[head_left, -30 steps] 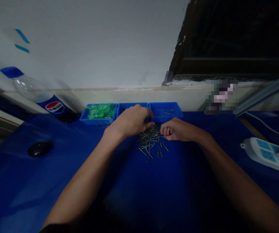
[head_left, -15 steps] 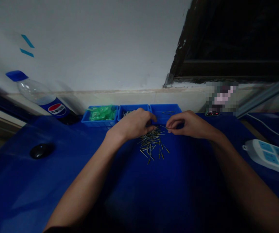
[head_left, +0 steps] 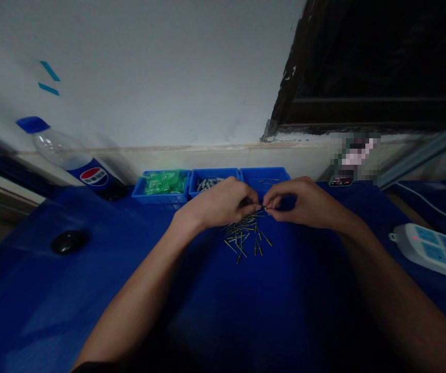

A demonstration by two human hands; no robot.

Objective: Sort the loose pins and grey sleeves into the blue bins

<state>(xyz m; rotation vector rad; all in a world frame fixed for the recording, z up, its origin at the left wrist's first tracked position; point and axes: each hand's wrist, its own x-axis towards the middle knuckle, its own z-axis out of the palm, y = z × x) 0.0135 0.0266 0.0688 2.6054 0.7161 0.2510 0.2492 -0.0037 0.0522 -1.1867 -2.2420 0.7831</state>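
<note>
A heap of small metal pins lies on the blue table cover in front of three blue bins. My left hand and my right hand meet fingertip to fingertip just above the far edge of the heap. Both are pinched closed on a thin pin held between them. The left bin holds green parts, the middle bin grey metal pieces, and the right bin a few loose pins.
A cola bottle lies tilted against the wall at the left. A black mouse sits on the left of the table. A white power strip lies at the right edge, with a small device behind the bins.
My right hand rose off the heap with a pin and moved left. My left hand came off the middle bin and pinched in to meet it above the heap.
</note>
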